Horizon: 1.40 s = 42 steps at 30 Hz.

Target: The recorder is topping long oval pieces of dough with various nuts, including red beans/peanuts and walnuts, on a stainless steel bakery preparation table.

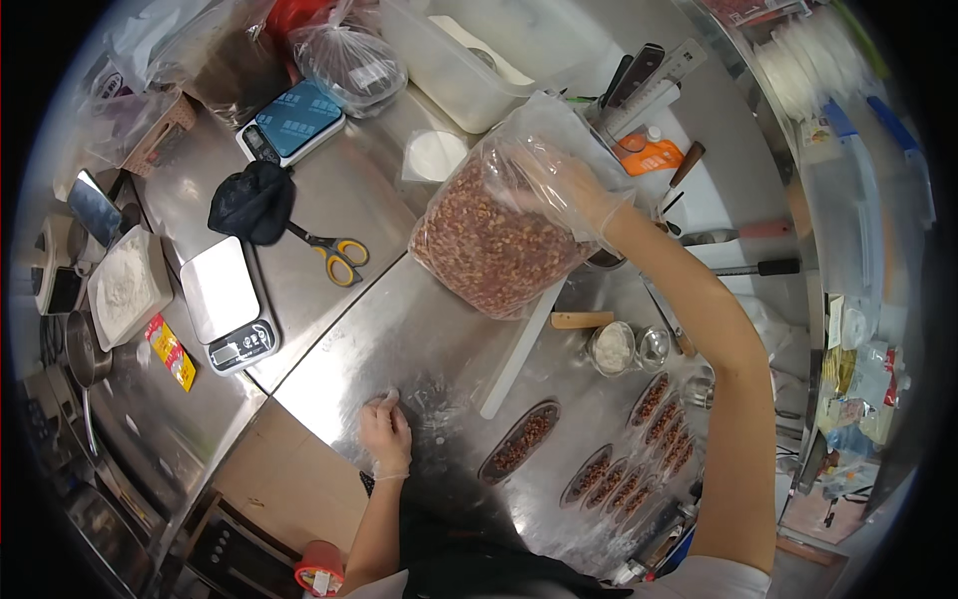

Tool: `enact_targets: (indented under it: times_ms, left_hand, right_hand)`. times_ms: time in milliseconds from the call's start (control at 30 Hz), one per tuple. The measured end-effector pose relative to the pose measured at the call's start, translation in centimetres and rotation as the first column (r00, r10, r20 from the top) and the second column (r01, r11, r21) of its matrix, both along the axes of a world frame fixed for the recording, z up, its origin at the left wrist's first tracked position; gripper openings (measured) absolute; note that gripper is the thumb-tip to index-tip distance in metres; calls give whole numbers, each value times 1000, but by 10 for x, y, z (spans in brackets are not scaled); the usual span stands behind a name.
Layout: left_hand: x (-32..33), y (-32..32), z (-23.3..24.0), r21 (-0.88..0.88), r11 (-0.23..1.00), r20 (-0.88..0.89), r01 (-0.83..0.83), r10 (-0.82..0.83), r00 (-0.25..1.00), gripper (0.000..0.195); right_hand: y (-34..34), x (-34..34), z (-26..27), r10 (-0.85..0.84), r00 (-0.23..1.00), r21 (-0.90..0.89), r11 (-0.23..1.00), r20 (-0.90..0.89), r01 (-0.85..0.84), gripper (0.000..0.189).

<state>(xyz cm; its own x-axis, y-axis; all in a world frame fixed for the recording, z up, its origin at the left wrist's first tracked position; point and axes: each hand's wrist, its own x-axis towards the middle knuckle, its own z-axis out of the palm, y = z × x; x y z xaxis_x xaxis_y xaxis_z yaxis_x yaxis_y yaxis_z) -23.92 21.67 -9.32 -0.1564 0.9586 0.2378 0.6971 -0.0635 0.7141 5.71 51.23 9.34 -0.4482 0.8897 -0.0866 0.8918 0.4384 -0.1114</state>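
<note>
My right hand (pixel 554 180), in a clear glove, reaches inside a large clear plastic bag (pixel 501 232) of reddish-brown chopped filling. Plastic and glare blur its fingers, so I cannot tell what they grip. My left hand (pixel 387 434), also gloved, rests near the steel table's front edge with its fingers curled in. No object shows in it. In front of me lies a dark oval dough piece (pixel 519 443), topped with the crumbly filling. Farther right, several more topped ovals (pixel 610 483) lie in two rows.
A white bar (pixel 520 352) lies beside the bag. Right of it are a wooden-handled scraper (pixel 582 320), a flour bowl (pixel 614 348) and a glass bowl (pixel 653 349). On the left are scissors (pixel 343 260), a scale (pixel 228 307) and a flour tub (pixel 129 284). Knives (pixel 632 78) stand at the back.
</note>
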Motion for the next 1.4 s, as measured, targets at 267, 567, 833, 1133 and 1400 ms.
enact_targets:
  times_ms: [267,567,833,1133,1400]
  left_hand:
    - [0,1,2,2,1000,-4,8,-8,1000,26]
    - [1,-5,-10,-5,1000,-53,-11,11,999,20]
    - [3,-14,-7,-70,997,-22,-12,10,1000,17]
    - [3,-12,-11,-140,990,139,7,13,990,21]
    - [102,-121,34,-175,979,367,104,-33,930,24]
  right_hand:
    - [2,5,-4,2,999,-88,996,-41,-6,46]
    - [17,33,14,-614,515,-564,779,-598,274,35]
    - [-10,79,58,-768,-478,-777,582,-427,-239,22]
    - [-255,121,67,-632,-679,-485,757,-374,-438,29]
    - [-640,237,-40,-390,-842,-813,575,-373,93,31]
